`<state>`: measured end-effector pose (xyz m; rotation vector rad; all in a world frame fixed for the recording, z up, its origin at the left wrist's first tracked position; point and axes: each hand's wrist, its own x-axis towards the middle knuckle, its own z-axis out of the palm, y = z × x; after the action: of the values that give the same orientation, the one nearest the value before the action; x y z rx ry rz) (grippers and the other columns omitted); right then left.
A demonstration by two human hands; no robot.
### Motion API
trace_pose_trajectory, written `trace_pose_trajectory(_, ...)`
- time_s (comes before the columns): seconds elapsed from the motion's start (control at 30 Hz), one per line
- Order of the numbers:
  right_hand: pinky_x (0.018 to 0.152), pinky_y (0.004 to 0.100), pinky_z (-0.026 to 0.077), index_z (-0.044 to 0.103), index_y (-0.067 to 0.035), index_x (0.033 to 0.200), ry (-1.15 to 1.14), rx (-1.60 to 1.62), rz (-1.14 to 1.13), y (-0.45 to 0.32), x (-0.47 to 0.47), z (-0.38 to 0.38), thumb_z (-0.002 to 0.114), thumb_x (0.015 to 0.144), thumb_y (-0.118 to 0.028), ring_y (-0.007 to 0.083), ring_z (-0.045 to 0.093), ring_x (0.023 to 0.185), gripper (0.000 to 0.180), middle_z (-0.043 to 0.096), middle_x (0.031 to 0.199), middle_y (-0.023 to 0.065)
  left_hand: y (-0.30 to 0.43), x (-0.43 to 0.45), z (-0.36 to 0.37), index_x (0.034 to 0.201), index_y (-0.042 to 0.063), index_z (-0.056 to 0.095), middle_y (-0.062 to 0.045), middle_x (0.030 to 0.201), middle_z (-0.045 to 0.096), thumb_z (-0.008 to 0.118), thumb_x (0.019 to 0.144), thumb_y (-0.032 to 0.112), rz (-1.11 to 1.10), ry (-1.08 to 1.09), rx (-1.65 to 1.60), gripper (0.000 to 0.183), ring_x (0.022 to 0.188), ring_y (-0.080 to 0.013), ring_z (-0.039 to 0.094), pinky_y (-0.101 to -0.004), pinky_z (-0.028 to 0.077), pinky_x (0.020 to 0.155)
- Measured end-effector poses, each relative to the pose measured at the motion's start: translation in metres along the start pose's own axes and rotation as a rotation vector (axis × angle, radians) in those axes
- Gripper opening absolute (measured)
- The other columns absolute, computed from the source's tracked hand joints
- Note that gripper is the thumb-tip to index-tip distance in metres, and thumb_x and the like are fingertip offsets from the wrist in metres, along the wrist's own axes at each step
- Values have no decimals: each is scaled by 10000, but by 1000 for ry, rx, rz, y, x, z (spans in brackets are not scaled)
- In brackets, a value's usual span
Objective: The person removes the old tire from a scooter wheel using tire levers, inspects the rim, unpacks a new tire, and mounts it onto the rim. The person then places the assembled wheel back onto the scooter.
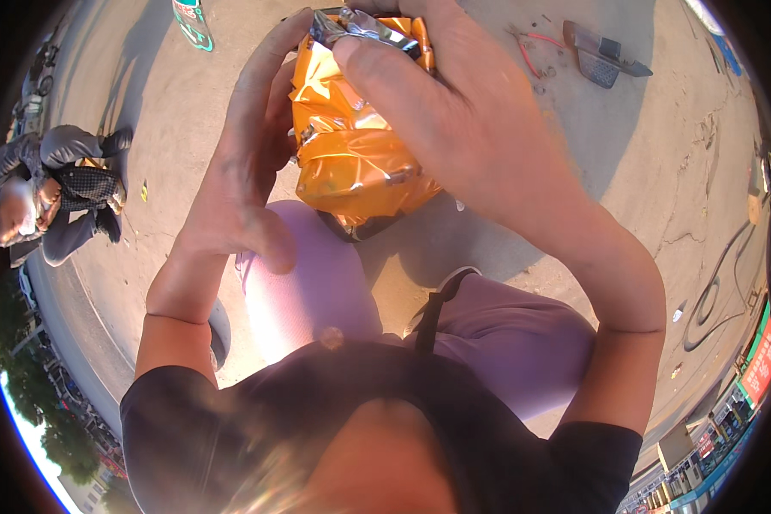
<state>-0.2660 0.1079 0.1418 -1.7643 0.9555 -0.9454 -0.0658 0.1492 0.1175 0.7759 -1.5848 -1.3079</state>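
Observation:
A shiny orange film package (353,173) is raised in front of me, above my purple-trousered knees. Its crumpled silver opening or fold (376,32) is at the upper end. My right hand (469,122) grips the right side, with the thumb pressed on the silver part; its other fingers are mostly hidden behind the package. Along the left side runs my left hand (231,186), its fingers reaching up to the silver corner while its thumb stays apart from the film. Whatever is inside the package cannot be seen.
Red-handled pliers (532,51) lie on the concrete beside a metal piece with a perforated plate (601,58). A green-marked bottle or container (193,24) is at upper left. People (70,173) sit at the left. A dark cable or hose (703,302) curls at the right.

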Motion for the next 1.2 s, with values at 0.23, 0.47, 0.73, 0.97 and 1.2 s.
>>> trace_pose_trajectory(0.23, 773, 334, 551, 602, 30, 1105, 102, -32, -23, 11, -10, -9, 547, 959, -203, 211, 679, 939, 279, 673, 1009, 150, -55, 3, -26, 1388, 91, 478, -70, 1299, 548, 693, 711, -142, -163, 216, 282, 748, 1175, -194, 579, -289, 508, 977)
trace_pose_trajectory(0.47, 872, 352, 549, 536, 37, 1215, -323, 259, 572, 134, -80, -59, 626, 950, -256, 223, 648, 1056, 405, 636, 1151, 168, -160, 24, -27, 1412, 109, 458, -72, 1410, 497, 742, 829, -4, -125, -264, 341, 658, 1265, -198, 512, -333, 413, 1091)
trace_pose_trajectory(0.73, 1032, 342, 443, 392, 25, 1404, 73, 711, 446, 157, -78, 1, 785, 809, -201, 177, 541, 1220, 748, 560, 1313, 111, -161, 17, -6, 1405, 62, 480, -92, 1323, 567, 668, 923, 170, -596, -436, -25, 528, 1184, -171, 563, -309, 475, 990)
trace_pose_trajectory(0.97, 877, 291, 510, 517, 51, 1272, -34, 410, 436, 43, -66, -92, 735, 809, -233, 151, 648, 982, 585, 663, 1102, 108, -71, 59, -43, 1429, 31, 463, -115, 1230, 621, 708, 914, 379, -649, -33, 120, 668, 1048, -157, 631, -275, 536, 833)
trace_pose_trajectory(1.2, 883, 338, 551, 502, 68, 1301, -152, 684, 236, 26, -13, -29, 597, 984, -345, 189, 659, 1037, 530, 644, 1155, 122, -9, 45, -8, 1435, 92, 415, -94, 1398, 505, 837, 751, 141, -128, 35, 154, 805, 1293, -217, 515, -354, 451, 1072)
